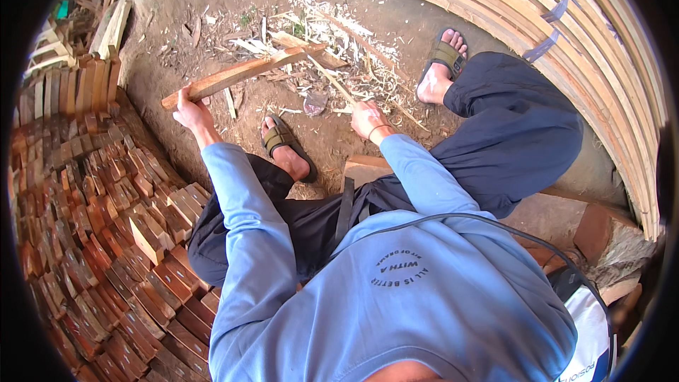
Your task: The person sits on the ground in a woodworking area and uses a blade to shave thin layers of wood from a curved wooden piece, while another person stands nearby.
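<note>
My left hand [191, 112] is closed round the near left end of a long wooden board [237, 76], which slants up to the right over the ground. Out in front of my right knee, my right hand [368, 120] grips a thin, straight, stick-like thing [331, 80]. Its upper end reaches the board's far end; I cannot tell whether they touch, or whether it is a wood strip or a blade seen edge-on. Beneath both lies a heap of pale wood shavings and splinters [353, 35].
Stacked short wood blocks [106, 240] fill the left side. Long bundled wooden strips [488, 0] curve along the back and right. My sandalled feet stand on bare earth, the left foot [286, 155] nearer than the right foot [438, 74]. A dark cable [495, 225] crosses my shirt.
</note>
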Demonstrator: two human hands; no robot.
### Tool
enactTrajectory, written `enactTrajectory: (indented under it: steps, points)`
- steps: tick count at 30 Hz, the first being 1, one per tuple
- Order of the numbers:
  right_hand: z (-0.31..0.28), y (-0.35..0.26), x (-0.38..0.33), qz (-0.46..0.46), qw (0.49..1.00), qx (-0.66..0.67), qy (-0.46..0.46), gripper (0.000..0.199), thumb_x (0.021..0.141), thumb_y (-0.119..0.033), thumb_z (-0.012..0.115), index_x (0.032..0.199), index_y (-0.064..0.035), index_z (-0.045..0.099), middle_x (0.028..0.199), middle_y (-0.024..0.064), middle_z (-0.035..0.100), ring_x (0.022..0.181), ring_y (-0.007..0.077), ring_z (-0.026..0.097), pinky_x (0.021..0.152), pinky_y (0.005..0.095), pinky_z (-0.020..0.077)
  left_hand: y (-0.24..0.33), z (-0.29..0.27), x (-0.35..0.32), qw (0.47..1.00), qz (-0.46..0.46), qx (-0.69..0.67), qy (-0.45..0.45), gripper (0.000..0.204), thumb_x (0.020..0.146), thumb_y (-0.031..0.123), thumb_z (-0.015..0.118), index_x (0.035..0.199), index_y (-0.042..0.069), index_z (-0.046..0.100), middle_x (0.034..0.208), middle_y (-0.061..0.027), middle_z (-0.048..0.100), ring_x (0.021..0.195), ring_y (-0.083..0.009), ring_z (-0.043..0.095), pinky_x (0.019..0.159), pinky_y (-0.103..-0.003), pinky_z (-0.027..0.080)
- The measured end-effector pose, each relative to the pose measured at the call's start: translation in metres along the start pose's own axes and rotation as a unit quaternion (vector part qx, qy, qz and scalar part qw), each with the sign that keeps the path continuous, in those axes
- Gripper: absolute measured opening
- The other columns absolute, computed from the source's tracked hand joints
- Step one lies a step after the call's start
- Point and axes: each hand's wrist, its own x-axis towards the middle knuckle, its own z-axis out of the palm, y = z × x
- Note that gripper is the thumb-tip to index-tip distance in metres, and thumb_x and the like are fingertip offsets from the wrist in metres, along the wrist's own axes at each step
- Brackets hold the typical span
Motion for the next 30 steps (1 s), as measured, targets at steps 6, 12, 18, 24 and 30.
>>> enactTrajectory:
  steps: [6,12,18,24,30]
  points:
    - [-0.034,-0.030,0.006,-0.064,0.993,0.050,0.080,0.010,0.081,-0.013,0.063,0.081,-0.0026,0.064,0.075,0.0163,0.064,0.072,0.0337,0.064,0.066,0.0407,0.0517,0.004,0.001,-0.006,1.000,0.004,0.005,0.019,0.036,0.079,0.007,0.069,0.092,-0.015,0.045,0.103,-0.0201,0.053,0.085,-0.0252,0.059,0.070,-0.037,0.054]
    - [-0.034,-0.028,0.001,0.027,0.999,0.034,-0.004,0.013,0.086,-0.009,0.058,0.084,0.0013,0.066,0.081,0.0196,0.067,0.076,0.0346,0.067,0.068,0.0425,0.0529,0.011,0.002,-0.016,1.000,-0.007,0.020,0.020,0.031,0.078,0.008,0.068,0.088,-0.017,0.052,0.093,-0.0209,0.061,0.085,-0.0234,0.060,0.072,-0.036,0.054]
    - [-0.010,-0.005,-0.003,-0.032,0.997,0.029,0.059,0.041,0.083,-0.007,0.062,0.121,0.0042,0.055,0.080,0.0233,0.066,0.075,0.0363,0.066,0.068,0.0468,0.0512,0.005,0.004,-0.012,1.000,0.006,0.002,0.022,0.036,0.077,0.007,0.069,0.094,-0.016,0.046,0.099,-0.0225,0.056,0.084,-0.0231,0.059,0.071,-0.036,0.054]
    - [-0.048,-0.037,0.004,0.007,0.997,0.071,0.029,0.030,0.085,-0.014,0.059,0.111,-0.0012,0.065,0.085,0.0203,0.068,0.088,0.0382,0.067,0.080,0.0453,0.0550,0.002,-0.002,-0.004,1.000,0.012,-0.019,0.002,0.044,0.077,0.005,0.070,0.096,-0.012,0.034,0.094,-0.0228,0.059,0.085,-0.0257,0.061,0.073,-0.035,0.055]
    - [-0.044,-0.021,-0.001,0.037,0.999,0.010,-0.032,0.027,0.084,-0.014,0.061,0.105,0.0022,0.062,0.078,0.0221,0.065,0.078,0.0393,0.066,0.072,0.0461,0.0539,0.006,0.000,-0.004,0.999,0.017,-0.003,0.042,0.033,0.075,0.004,0.070,0.091,-0.014,0.047,0.098,-0.0215,0.059,0.080,-0.0242,0.061,0.070,-0.035,0.054]
